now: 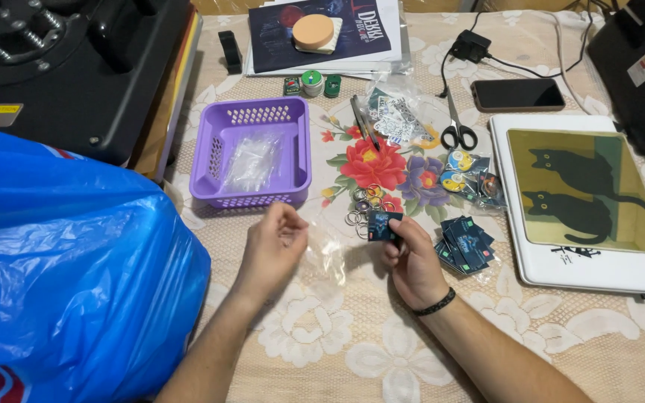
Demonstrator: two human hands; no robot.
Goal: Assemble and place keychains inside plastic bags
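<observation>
left hand (274, 246): pinched a clear little bag (328, 252), frame centre
right hand (410, 257): gripped a dark tag (382, 225) beside the key rings (363, 205)
tip: I'd have held that bag mouth wide, slid the tag in square

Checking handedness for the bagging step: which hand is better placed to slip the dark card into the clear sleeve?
Right, probably. The right hand already pinches the dark card, its edge toward the clear sleeve. The left hand grips that sleeve's edge, so it is busy steadying it.
</observation>
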